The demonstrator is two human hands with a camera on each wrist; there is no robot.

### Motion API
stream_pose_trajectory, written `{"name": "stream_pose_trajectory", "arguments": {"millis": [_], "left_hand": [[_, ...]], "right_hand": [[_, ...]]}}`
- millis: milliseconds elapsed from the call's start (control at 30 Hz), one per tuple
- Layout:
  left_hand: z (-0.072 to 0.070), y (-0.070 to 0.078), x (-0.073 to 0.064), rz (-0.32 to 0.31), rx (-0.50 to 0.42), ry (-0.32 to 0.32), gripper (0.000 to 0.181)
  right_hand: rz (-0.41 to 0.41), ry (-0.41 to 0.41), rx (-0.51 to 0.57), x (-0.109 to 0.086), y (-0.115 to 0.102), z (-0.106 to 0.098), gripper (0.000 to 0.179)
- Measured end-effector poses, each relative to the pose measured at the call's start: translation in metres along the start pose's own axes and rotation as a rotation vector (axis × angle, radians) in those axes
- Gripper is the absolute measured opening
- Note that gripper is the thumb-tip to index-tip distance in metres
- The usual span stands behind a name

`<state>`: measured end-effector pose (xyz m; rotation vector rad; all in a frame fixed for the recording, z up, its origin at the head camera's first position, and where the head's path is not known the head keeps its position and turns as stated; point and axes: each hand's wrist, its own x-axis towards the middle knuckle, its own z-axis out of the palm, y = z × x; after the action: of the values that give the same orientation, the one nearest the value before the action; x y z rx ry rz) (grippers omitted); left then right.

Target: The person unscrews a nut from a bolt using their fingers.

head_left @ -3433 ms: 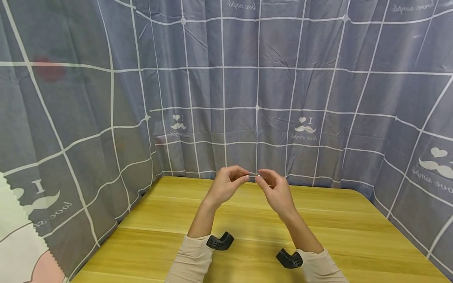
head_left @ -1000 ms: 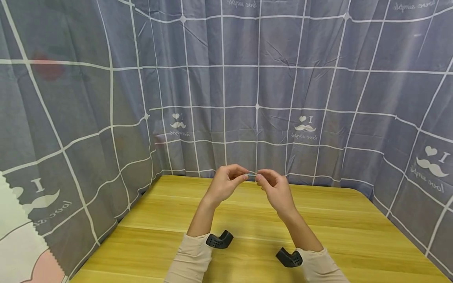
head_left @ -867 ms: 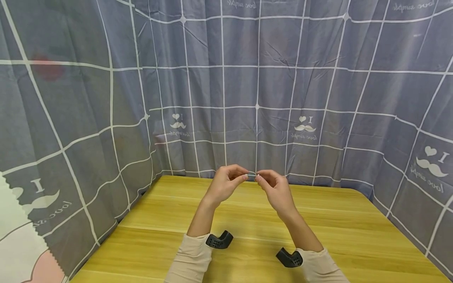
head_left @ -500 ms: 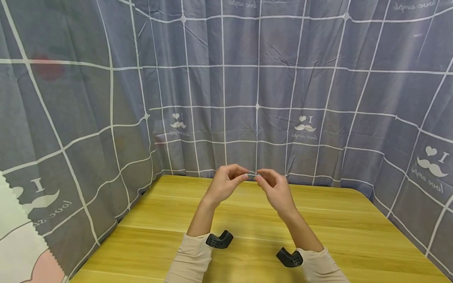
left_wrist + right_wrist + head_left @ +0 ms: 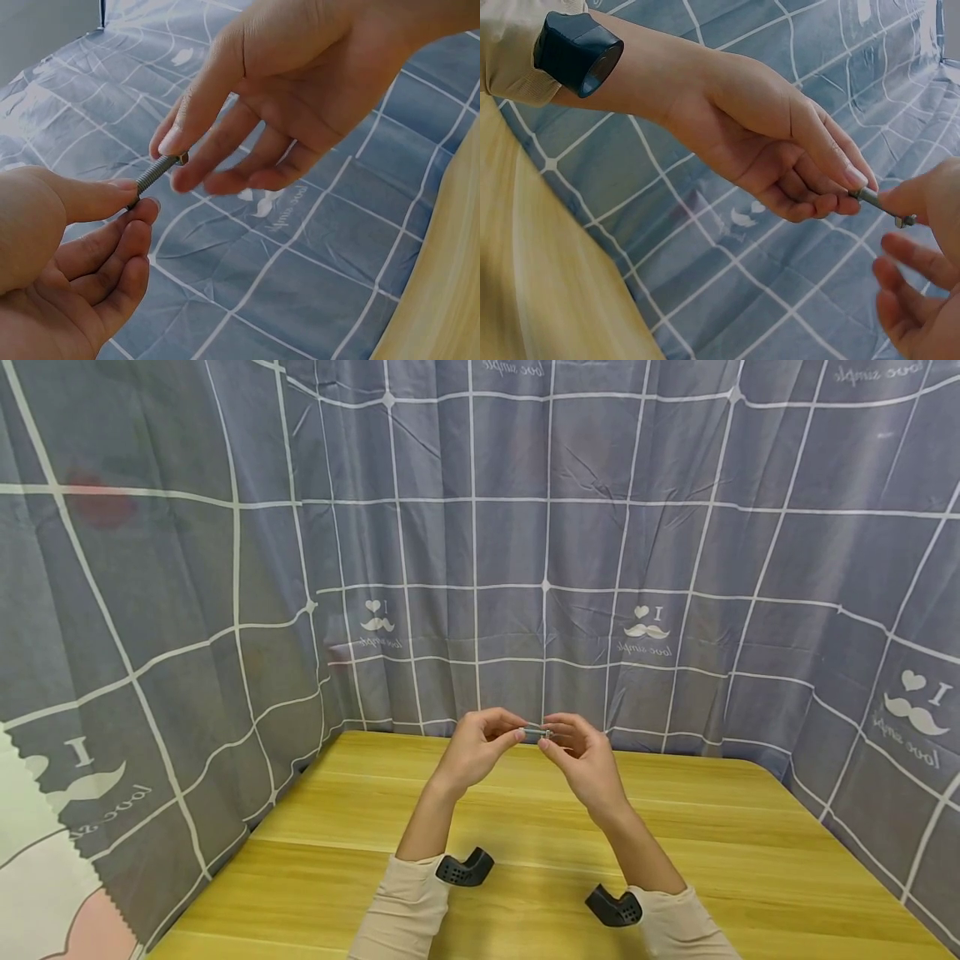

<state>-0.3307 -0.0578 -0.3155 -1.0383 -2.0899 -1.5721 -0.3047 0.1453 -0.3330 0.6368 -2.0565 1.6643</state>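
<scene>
A slim grey threaded bolt (image 5: pixel 156 174) spans the gap between the two hands, lying nearly level in the head view. My left hand (image 5: pixel 474 752) pinches one end of it between thumb and fingertips, which hide that end. Close to the bolt's other end sits a small metal nut (image 5: pixel 901 221). My right hand (image 5: pixel 585 764) is around the nut, its thumb and fingers spread apart so that the nut shows between them. In the left wrist view, the right thumb (image 5: pixel 180 124) overlaps the bolt beside the nut, while the remaining fingers hang loosely curved below.
Beneath the hands is a yellow wood-grain table (image 5: pixel 525 843). Grey curtains (image 5: pixel 510 543) with white grid lines hang behind it and on both sides. Black wrist-camera mounts (image 5: pixel 465 868) are strapped at the beige sleeves. A pale scalloped cloth (image 5: pixel 52 877) shows at far left.
Earlier the right thumb and fingertips were closed on the nut end; now they have parted and the nut is exposed. The left hand has kept its pinch, nearly still.
</scene>
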Motion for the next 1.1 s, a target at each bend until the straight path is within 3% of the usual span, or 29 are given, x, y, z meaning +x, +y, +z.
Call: {"name": "stream_pose_trajectory", "arguments": {"millis": [100, 333, 567, 800, 967, 1100], "left_hand": [[0.0000, 0.0010, -0.0001, -0.003, -0.001, 0.001, 0.013], [0.0009, -0.0001, 0.0006, 0.003, -0.013, 0.008, 0.013], [0.0002, 0.0009, -0.0003, 0.003, -0.012, 0.002, 0.014], [-0.0003, 0.0010, 0.0008, 0.011, -0.013, 0.000, 0.013], [-0.0004, 0.0016, 0.0001, 0.001, -0.008, 0.003, 0.014], [-0.0003, 0.0013, -0.0004, -0.006, -0.010, 0.001, 0.015]], "right_hand": [[0.018, 0.004, -0.009, 0.0002, 0.0011, 0.0008, 0.036], [-0.002, 0.022, -0.017, 0.0001, 0.0007, 0.0022, 0.023], [0.023, 0.032, -0.023, -0.0004, -0.0007, 0.0016, 0.033], [0.001, 0.045, -0.025, -0.0003, -0.0003, 0.0017, 0.022], [0.007, 0.029, -0.015, -0.0011, -0.0015, 0.0020, 0.032], [0.023, 0.022, -0.035, -0.0007, -0.0006, 0.0020, 0.029]]}}
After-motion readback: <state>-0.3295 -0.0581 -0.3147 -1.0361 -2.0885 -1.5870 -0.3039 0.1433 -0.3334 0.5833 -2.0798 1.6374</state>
